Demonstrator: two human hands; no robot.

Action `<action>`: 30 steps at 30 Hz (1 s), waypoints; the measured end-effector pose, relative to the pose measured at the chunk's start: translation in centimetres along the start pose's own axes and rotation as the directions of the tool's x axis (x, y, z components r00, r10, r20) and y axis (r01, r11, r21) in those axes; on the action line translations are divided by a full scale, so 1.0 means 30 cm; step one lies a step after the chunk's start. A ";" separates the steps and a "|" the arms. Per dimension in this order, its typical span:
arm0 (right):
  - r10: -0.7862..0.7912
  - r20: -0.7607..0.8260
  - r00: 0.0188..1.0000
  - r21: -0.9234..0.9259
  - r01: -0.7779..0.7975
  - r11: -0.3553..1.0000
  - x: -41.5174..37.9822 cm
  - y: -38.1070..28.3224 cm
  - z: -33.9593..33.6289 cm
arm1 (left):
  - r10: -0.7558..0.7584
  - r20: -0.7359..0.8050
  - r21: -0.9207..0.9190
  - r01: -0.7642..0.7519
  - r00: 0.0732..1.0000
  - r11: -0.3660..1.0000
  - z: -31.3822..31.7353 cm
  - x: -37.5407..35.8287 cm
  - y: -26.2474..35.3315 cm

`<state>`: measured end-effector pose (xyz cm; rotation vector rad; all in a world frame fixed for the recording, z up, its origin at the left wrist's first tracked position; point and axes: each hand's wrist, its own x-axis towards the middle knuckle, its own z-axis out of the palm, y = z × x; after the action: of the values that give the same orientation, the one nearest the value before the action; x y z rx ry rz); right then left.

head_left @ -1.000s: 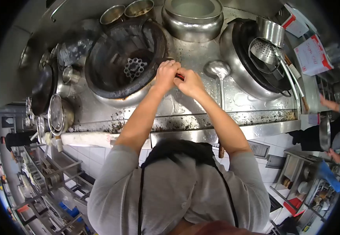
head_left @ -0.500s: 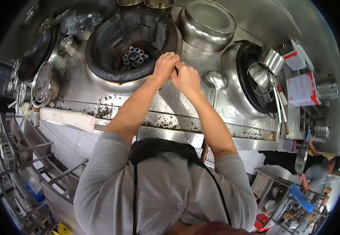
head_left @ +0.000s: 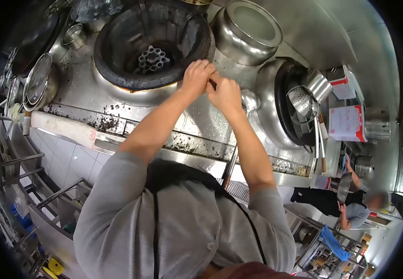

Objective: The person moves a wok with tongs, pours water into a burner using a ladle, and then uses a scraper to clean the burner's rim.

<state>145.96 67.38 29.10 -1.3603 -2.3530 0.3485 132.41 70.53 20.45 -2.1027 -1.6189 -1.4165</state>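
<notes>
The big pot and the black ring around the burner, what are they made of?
The big pot looks like shiny steel: silvery, with bright reflections. The ring around the burner looks like dull dark metal, maybe cast iron, sooty black with rusty-orange edges.

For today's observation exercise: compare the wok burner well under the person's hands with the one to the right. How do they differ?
The left burner well is uncovered, showing a dark sooty wall and a round burner head; the right burner well holds a dark wok with a perforated strainer and a steel pot resting in it. The left one faces the camera squarely; the right one appears tilted sideways. Both sit in the same steel range top.
</notes>
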 end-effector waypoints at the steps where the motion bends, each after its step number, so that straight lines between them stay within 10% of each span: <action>1: -0.008 -0.014 1.000 0.018 0.008 1.000 0.035 0.004 0.002 | -0.010 0.005 0.006 0.010 1.000 1.000 0.001 -0.002 -0.009; 30: 0.091 0.033 0.995 0.113 -0.094 0.989 0.073 0.024 0.043 | -0.002 0.097 -0.022 0.004 0.995 1.000 -0.010 0.052 -0.040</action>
<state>144.94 69.63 28.14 -1.4215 -2.2592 0.5249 131.22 71.91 21.24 -2.2151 -1.6479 -1.3594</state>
